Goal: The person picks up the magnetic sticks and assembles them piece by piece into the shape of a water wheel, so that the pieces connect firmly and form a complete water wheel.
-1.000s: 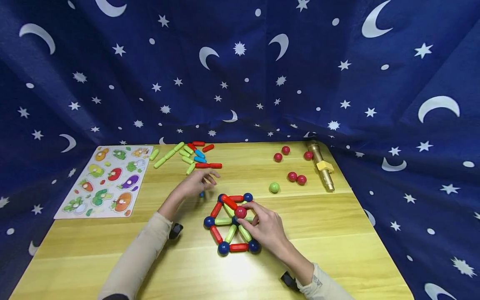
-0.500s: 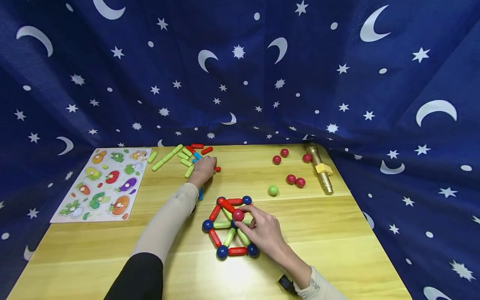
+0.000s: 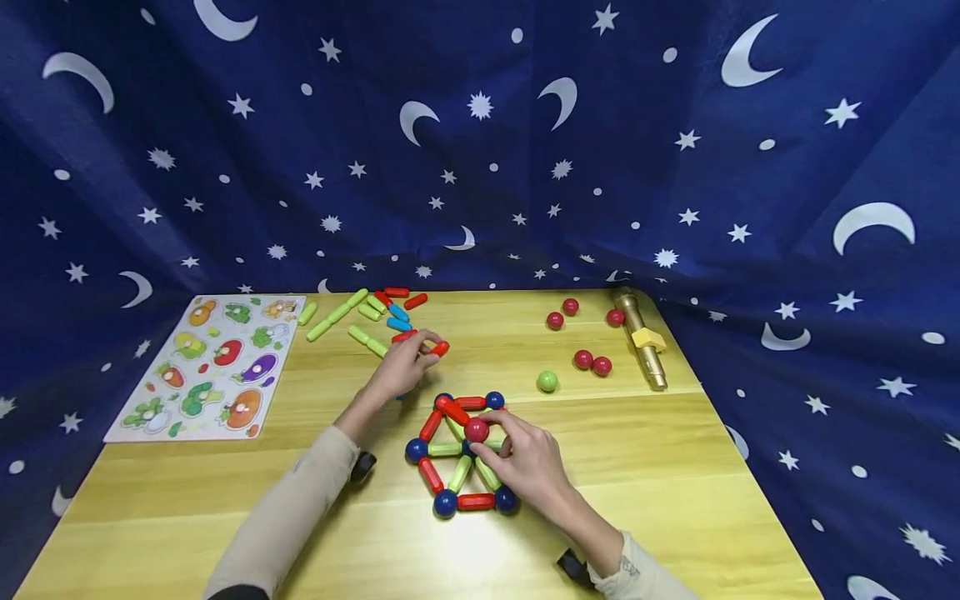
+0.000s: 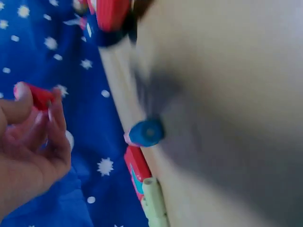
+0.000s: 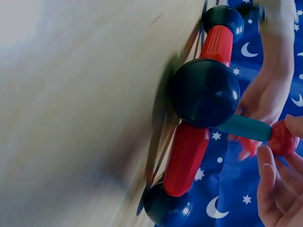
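Note:
My left hand pinches a short red rod between thumb and fingers, raised above the table; the left wrist view shows the rod at the fingertips. My right hand pinches a red ball above the centre of a flat, six-sided frame. Dark blue balls form its corners, red rods its sides and light green rods its spokes. From one corner ball a red rod slants up to the held ball. A teal rod also meets that ball in the right wrist view.
Loose light green rods, blue rods and red rods lie at the back left. A vegetable puzzle board is far left. At the right are red balls, a green ball and a gold tube with a yellow block.
My left hand reached into the rod pile, took hold of a red rod and drew it back toward the frame. The right hand has stayed on the red ball.

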Demonstrator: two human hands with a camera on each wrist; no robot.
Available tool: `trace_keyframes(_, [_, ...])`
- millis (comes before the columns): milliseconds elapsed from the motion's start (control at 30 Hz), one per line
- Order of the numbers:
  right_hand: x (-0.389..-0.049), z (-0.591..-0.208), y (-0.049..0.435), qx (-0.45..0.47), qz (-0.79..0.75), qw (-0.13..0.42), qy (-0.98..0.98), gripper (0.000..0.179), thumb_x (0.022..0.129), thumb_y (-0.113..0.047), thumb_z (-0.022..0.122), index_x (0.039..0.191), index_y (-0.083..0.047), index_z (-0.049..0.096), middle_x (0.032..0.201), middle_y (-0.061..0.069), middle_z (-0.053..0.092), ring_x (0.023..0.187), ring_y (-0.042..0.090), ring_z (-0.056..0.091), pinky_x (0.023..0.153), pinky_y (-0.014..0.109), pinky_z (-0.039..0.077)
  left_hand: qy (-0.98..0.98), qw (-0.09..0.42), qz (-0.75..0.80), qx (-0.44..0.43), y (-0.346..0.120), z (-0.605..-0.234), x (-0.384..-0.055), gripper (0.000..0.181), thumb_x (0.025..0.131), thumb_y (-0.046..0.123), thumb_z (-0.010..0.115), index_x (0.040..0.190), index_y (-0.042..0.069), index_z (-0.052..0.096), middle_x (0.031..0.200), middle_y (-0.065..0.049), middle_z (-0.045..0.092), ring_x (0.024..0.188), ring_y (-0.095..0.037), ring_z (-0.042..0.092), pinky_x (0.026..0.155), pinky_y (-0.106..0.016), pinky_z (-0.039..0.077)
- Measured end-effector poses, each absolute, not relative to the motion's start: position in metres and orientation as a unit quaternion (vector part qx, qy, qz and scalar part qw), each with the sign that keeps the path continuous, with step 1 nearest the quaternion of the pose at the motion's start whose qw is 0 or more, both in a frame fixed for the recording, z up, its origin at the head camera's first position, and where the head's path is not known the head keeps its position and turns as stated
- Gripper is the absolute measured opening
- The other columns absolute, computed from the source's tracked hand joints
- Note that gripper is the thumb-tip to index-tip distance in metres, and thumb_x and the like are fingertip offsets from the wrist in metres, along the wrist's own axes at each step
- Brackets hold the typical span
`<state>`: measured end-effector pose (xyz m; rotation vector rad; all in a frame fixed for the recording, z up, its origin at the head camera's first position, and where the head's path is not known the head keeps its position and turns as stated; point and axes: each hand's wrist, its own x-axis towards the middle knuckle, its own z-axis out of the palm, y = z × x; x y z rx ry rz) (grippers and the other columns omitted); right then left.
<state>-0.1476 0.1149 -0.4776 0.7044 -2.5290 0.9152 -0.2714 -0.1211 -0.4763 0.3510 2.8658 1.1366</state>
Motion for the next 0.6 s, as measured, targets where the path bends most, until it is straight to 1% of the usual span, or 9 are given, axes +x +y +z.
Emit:
trace_keyframes(67, [-0.148, -0.478, 0.116, 0.249, 0.325, 0.176, -0.895, 0.034, 0.077, -0.030, 0.082, 0.106, -0.022, 0.066, 0.065, -0.012, 0.063, 0.050, -0.011, 0.046, 0.047, 0.009, 0.034, 0.898, 0.033, 0.423, 0.119, -0.126, -0.479, -0.241, 0.034, 0.094, 0.021, 0.063, 0.127, 0.013, 0.060, 0.101, -0.007, 0.071, 0.088, -0.020, 0.064, 0.074, -0.032, 0.051])
trace_keyframes(100, [-0.148, -0.478, 0.116, 0.250, 0.327, 0.174, -0.894, 0.034, 0.077, -0.031, 0.082, 0.106, -0.022, 0.066, 0.066, -0.011, 0.064, 0.050, -0.010, 0.046, 0.048, 0.009, 0.034, 0.886, 0.041, 0.447, 0.117, -0.128, -0.481, -0.227, 0.033, 0.093, 0.020, 0.066, 0.125, 0.014, 0.062, 0.099, -0.006, 0.072, 0.085, -0.018, 0.064, 0.073, -0.030, 0.050])
trace_keyframes(133, [-0.148, -0.478, 0.116, 0.251, 0.329, 0.173, -0.894, 0.034, 0.077, -0.031, 0.082, 0.106, -0.022, 0.066, 0.067, -0.010, 0.065, 0.050, -0.010, 0.047, 0.048, 0.009, 0.034, 0.876, 0.048, 0.467, 0.109, -0.131, -0.483, -0.214, 0.031, 0.091, 0.018, 0.068, 0.122, 0.014, 0.064, 0.097, -0.005, 0.073, 0.084, -0.016, 0.064, 0.072, -0.028, 0.050])
trace_keyframes(200, [-0.148, -0.479, 0.115, 0.253, 0.333, 0.171, -0.892, 0.034, 0.078, -0.031, 0.082, 0.106, -0.022, 0.066, 0.070, -0.008, 0.068, 0.050, -0.009, 0.048, 0.048, 0.010, 0.035, 0.865, 0.053, 0.491, 0.091, -0.135, -0.488, -0.194, 0.023, 0.088, 0.015, 0.072, 0.110, 0.013, 0.067, 0.095, -0.003, 0.073, 0.082, -0.012, 0.064, 0.071, -0.025, 0.050])
trace_keyframes(267, [-0.148, -0.479, 0.116, 0.253, 0.338, 0.167, -0.891, 0.034, 0.078, -0.030, 0.082, 0.107, -0.022, 0.066, 0.076, -0.006, 0.071, 0.050, -0.007, 0.050, 0.048, 0.010, 0.036, 0.859, 0.060, 0.502, 0.082, -0.137, -0.494, -0.178, 0.020, 0.084, 0.013, 0.075, 0.102, 0.012, 0.066, 0.094, -0.003, 0.074, 0.083, -0.011, 0.067, 0.071, -0.023, 0.052])
trace_keyframes(367, [-0.148, -0.479, 0.116, 0.249, 0.343, 0.164, -0.891, 0.034, 0.078, -0.029, 0.082, 0.107, -0.022, 0.065, 0.083, -0.006, 0.073, 0.050, -0.005, 0.052, 0.048, 0.010, 0.036, 0.872, 0.056, 0.478, 0.091, -0.136, -0.501, -0.164, 0.020, 0.082, 0.013, 0.077, 0.097, 0.014, 0.064, 0.092, -0.004, 0.076, 0.083, -0.011, 0.071, 0.072, -0.024, 0.054])
trace_keyframes(500, [-0.148, -0.479, 0.116, 0.248, 0.344, 0.158, -0.892, 0.035, 0.078, -0.030, 0.082, 0.108, -0.023, 0.065, 0.089, -0.006, 0.074, 0.051, -0.004, 0.055, 0.049, 0.011, 0.038, 0.887, 0.048, 0.448, 0.100, -0.134, -0.503, -0.159, 0.021, 0.081, 0.014, 0.079, 0.094, 0.016, 0.063, 0.090, -0.004, 0.077, 0.083, -0.014, 0.073, 0.075, -0.030, 0.055])
trace_keyframes(600, [-0.149, -0.478, 0.119, 0.256, 0.345, 0.130, -0.894, 0.040, 0.078, -0.028, 0.082, 0.113, -0.022, 0.063, 0.093, -0.003, 0.074, 0.052, -0.005, 0.054, 0.049, 0.012, 0.038, 0.889, 0.051, 0.445, 0.094, -0.134, -0.502, -0.158, 0.022, 0.080, 0.014, 0.079, 0.094, 0.017, 0.063, 0.089, -0.005, 0.077, 0.084, -0.017, 0.073, 0.077, -0.035, 0.056])
